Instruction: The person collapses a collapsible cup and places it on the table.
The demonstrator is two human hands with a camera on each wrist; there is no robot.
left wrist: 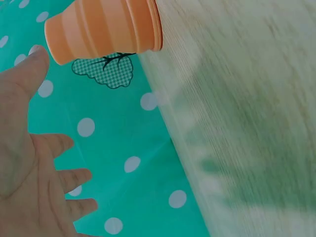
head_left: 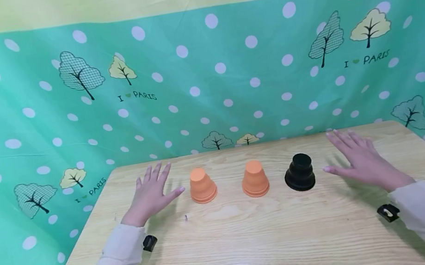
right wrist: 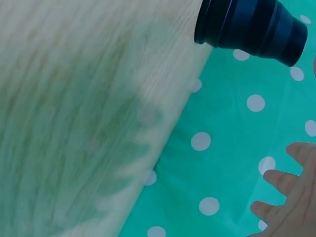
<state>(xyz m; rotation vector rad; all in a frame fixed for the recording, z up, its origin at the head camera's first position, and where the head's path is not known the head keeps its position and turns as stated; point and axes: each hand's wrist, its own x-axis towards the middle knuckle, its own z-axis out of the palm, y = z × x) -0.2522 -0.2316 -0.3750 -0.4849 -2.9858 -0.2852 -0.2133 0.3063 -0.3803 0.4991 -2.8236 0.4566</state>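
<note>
Three stepped cups stand upside down in a row on the wooden table (head_left: pixel 230 237). Two are orange: a left orange cup (head_left: pixel 202 185) and a middle orange cup (head_left: pixel 254 179). The third, a black cup (head_left: pixel 299 173), is at the right end. My left hand (head_left: pixel 153 193) is spread with straight fingers beside the left orange cup, its thumb pointing at it. Likewise spread, my right hand (head_left: pixel 360 159) is just right of the black cup. Both hands hold nothing. The left wrist view shows an orange cup (left wrist: pixel 106 29) past the thumb; the right wrist view shows the black cup (right wrist: pixel 252 29).
A green dotted cloth (head_left: pixel 202 68) with printed trees hangs behind the table's far edge and round its sides. Black wrist devices (head_left: pixel 150 243) sit under both sleeves. A small dark mark (head_left: pixel 186 217) lies on the tabletop near the left hand.
</note>
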